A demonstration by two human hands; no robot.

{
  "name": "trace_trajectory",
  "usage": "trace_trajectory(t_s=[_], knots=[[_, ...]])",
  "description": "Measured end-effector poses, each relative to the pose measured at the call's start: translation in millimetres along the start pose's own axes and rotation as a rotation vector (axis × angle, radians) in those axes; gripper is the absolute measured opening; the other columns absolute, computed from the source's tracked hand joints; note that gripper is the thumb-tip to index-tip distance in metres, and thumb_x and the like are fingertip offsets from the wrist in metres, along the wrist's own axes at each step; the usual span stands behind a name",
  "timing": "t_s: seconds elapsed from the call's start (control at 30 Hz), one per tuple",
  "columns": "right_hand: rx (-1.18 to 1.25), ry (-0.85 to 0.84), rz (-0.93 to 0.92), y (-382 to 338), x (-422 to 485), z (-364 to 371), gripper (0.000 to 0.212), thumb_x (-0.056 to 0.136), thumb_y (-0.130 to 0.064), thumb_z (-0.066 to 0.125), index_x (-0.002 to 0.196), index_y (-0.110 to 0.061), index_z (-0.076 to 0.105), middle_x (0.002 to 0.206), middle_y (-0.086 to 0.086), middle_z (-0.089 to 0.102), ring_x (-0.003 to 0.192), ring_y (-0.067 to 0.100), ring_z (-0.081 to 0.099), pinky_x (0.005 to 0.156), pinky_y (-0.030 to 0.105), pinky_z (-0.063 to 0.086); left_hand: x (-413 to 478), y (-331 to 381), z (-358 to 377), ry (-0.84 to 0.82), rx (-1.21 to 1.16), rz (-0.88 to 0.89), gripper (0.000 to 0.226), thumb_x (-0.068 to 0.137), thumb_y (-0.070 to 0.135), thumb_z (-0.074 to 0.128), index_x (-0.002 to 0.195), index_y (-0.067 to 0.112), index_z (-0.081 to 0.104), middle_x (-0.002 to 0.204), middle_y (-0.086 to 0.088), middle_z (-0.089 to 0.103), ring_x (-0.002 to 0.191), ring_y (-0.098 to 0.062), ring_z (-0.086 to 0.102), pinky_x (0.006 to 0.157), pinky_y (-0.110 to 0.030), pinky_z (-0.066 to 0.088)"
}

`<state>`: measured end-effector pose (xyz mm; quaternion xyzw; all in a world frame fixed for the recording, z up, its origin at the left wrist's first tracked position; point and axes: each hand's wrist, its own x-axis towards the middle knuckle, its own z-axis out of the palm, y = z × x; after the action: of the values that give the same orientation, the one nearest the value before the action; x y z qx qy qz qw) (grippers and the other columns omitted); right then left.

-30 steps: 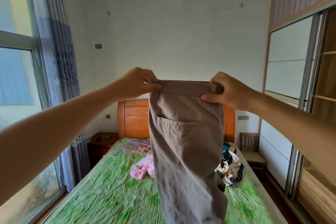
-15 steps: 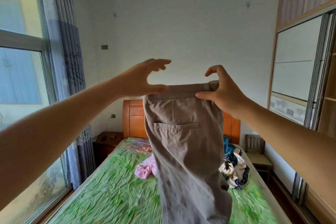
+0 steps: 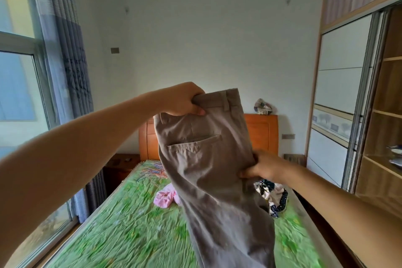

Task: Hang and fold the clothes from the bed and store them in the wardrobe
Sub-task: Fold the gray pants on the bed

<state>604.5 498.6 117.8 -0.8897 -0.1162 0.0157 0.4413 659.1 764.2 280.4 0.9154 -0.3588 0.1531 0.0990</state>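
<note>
A pair of taupe trousers (image 3: 208, 172) hangs in the air above the bed (image 3: 121, 233), back pocket toward me, waistband tilted up to the right. My left hand (image 3: 185, 100) grips the waistband at its upper left. My right hand (image 3: 261, 166) pinches the trousers' right edge lower down, below the pocket. On the green bedsheet lie a pink garment (image 3: 165, 197) and a dark patterned garment (image 3: 273, 194), both partly hidden by the trousers. The wardrobe (image 3: 389, 128) stands open at the right, with wooden shelves showing.
An orange wooden headboard (image 3: 261, 132) is behind the trousers, with a small patterned item (image 3: 262, 106) on top. A dark bedside table (image 3: 119, 165) stands at the left. A window and grey curtain (image 3: 69, 54) line the left wall. A sliding wardrobe door (image 3: 339, 98) is beside the shelves.
My right hand left the waistband and dropped to pinch the trousers' right edge below the pocket. My left hand closed round the waistband, and the trousers tilted and sank lower.
</note>
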Motion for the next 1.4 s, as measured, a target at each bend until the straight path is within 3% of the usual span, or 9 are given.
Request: trace_trajectory(t_s=[0.13,0.27,0.4,0.47,0.6,0.73,0.9,1.1,1.4], knots=[[-0.056,0.015,0.109,55.1,0.6,12.2,0.016,0.091,-0.03,0.074,0.104,-0.022,0.073,0.098,0.004,0.076,0.093,0.027,0.073,0.079,0.046,0.061,1.8,-9.7,-11.2,0.049,0.009,-0.046,0.017,0.083,0.034,0.077,0.084,0.022,0.066,0.079,0.007,0.067,0.074,-0.011,0.061,0.063,-0.028,0.042],[0.215,0.065,0.362,88.0,-6.4,37.7,0.058,0.087,-0.066,0.063,0.108,-0.013,0.069,0.09,0.012,0.072,0.074,0.023,0.069,0.066,0.036,0.058,-0.6,-17.1,-22.6,0.12,0.018,-0.079,0.017,0.084,0.032,0.077,0.076,0.028,0.062,0.077,0.006,0.065,0.073,-0.014,0.059,0.062,-0.028,0.04],[0.81,0.123,0.252,78.4,3.5,68.1,0.029,0.097,-0.041,0.063,0.111,-0.015,0.062,0.095,0.013,0.074,0.081,0.022,0.071,0.077,0.037,0.053,-5.6,-23.5,-29.1,0.138,0.011,-0.118,0.015,0.084,0.03,0.077,0.078,0.025,0.064,0.077,0.004,0.065,0.072,-0.013,0.058,0.061,-0.028,0.039],[0.959,0.133,0.266,63.5,9.9,83.9,0.018,0.098,-0.034,0.061,0.103,-0.016,0.062,0.083,0.01,0.072,0.068,0.02,0.068,0.065,0.033,0.054,-8.3,-25.8,-32.0,0.152,0.029,-0.127,0.015,0.085,0.029,0.077,0.078,0.024,0.064,0.077,0.003,0.064,0.071,-0.013,0.057,0.06,-0.028,0.039],[1.047,-0.094,0.413,48.3,11.1,112.0,0.037,0.093,-0.05,0.062,0.078,-0.019,0.073,0.079,0.007,0.069,0.067,0.02,0.065,0.062,0.03,0.052,-17.7,-39.5,-36.2,0.186,0.057,-0.158,0.014,0.085,0.029,0.076,0.087,0.019,0.068,0.081,0.003,0.065,0.074,-0.014,0.058,0.062,-0.027,0.041],[1.2,0.092,0.192,38.7,21.7,121.7,0.025,0.089,-0.016,0.062,0.112,-0.016,0.074,0.08,0.005,0.072,0.068,0.017,0.063,0.062,0.03,0.04,-31.9,-57.4,-40.3,0.208,0.073,-0.203,0.014,0.086,0.031,0.076,0.09,0.022,0.067,0.08,0.008,0.063,0.074,-0.009,0.057,0.061,-0.024,0.039],[1.524,0.221,0.116,32.2,22.9,97.6,0.018,0.095,-0.005,0.054,0.085,-0.01,0.068,0.074,0.008,0.068,0.069,0.018,0.062,0.068,0.028,0.05,-52.4,-82.6,-56.9,0.166,0.115,-0.275,0.017,0.085,0.034,0.078,0.09,0.027,0.063,0.081,0.008,0.062,0.074,-0.012,0.057,0.064,-0.027,0.039],[1.114,-0.202,0.126,14.5,3.5,80.4,0.032,0.094,-0.014,0.064,0.124,-0.004,0.07,0.126,0.022,0.068,0.109,0.034,0.067,0.094,0.045,0.057,-52.0,-82.4,-54.5,0.169,0.058,-0.303,0.016,0.084,0.032,0.079,0.085,0.029,0.063,0.082,0.008,0.064,0.077,-0.012,0.058,0.066,-0.028,0.04],[1.017,-0.032,0.076,24.2,-0.3,47.1,0.043,0.081,-0.013,0.076,0.12,0.002,0.069,0.121,0.025,0.069,0.105,0.035,0.069,0.092,0.043,0.057,-54.4,-86.3,-62.3,0.147,-0.008,-0.311,0.016,0.082,0.037,0.08,0.08,0.033,0.065,0.084,0.008,0.069,0.08,-0.01,0.063,0.064,-0.023,0.044]])
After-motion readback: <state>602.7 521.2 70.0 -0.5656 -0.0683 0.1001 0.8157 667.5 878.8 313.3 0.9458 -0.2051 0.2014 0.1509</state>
